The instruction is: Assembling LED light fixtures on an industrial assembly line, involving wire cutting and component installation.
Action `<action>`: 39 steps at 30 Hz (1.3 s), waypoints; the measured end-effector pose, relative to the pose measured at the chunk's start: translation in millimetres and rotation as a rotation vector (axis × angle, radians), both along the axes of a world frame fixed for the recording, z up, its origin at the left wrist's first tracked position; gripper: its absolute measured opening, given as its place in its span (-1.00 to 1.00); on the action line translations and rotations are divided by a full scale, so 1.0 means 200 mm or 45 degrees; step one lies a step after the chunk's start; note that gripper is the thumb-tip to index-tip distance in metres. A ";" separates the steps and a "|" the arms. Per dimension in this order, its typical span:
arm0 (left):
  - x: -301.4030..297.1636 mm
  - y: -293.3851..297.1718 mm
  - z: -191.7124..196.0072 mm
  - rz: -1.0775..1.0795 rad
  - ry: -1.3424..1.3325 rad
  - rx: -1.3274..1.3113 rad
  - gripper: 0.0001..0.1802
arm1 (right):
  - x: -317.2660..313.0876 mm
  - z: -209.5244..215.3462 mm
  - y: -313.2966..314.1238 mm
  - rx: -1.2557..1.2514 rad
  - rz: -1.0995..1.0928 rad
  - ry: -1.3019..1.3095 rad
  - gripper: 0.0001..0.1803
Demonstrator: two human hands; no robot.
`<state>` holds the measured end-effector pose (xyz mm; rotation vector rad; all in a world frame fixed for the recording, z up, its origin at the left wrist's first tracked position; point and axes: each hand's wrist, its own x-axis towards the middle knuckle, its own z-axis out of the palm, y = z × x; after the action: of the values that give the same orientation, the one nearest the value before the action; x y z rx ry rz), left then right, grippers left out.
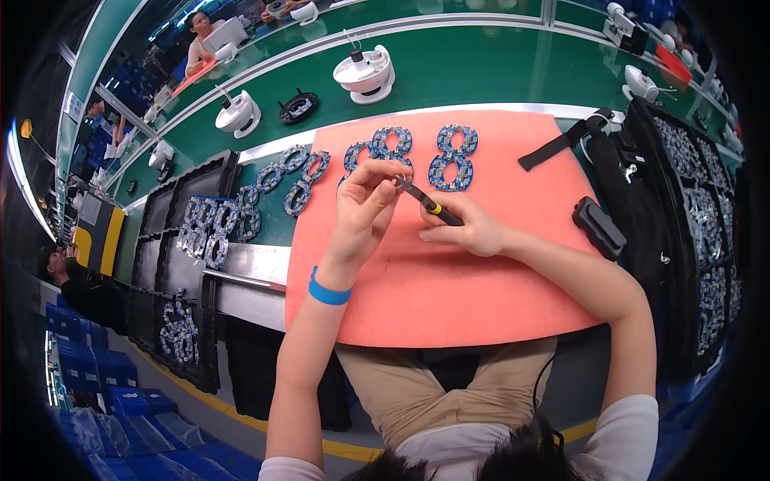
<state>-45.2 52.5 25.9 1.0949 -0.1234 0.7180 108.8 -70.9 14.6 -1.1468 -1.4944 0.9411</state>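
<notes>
Above the pink foam mat [385,297], my two hands meet near the middle. My left hand [367,204], with a blue band [329,293] on its wrist, has thumb and fingers pinched together. Whatever small thing lies between these fingertips is too fine to make out. In my right hand [467,224] is a slim black hand tool with a yellow band [437,209], its dark tip reaching up to the left fingertips. Just beyond lie blue figure-eight circuit boards: one pair of rings [453,158] to the right, another board [392,141] partly behind my left hand.
More ring-shaped boards [210,228] lie at left beside black trays [160,272]. Along the green bench stand white devices [365,74] and a black ring part [298,107]. Right of me are a black strap [561,144], a black case [600,228] and trays of parts [706,232]. Other people sit farther off.
</notes>
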 end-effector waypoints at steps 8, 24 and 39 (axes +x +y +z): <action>0.01 -0.01 0.01 0.173 -0.039 0.057 -0.88 | 0.01 0.03 0.00 -0.181 0.086 0.134 -0.66; 0.02 -0.01 0.00 0.210 -0.017 -0.061 -0.91 | 0.00 0.04 -0.02 -0.273 0.117 0.175 -0.69; -0.49 -0.68 -0.12 -0.615 0.339 0.138 -0.90 | 0.03 -0.02 0.02 -0.104 0.282 0.161 -0.66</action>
<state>-143.6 -84.0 1.0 1.1955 -0.1920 0.1321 115.6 -67.4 10.5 -0.9732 -1.5114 1.2132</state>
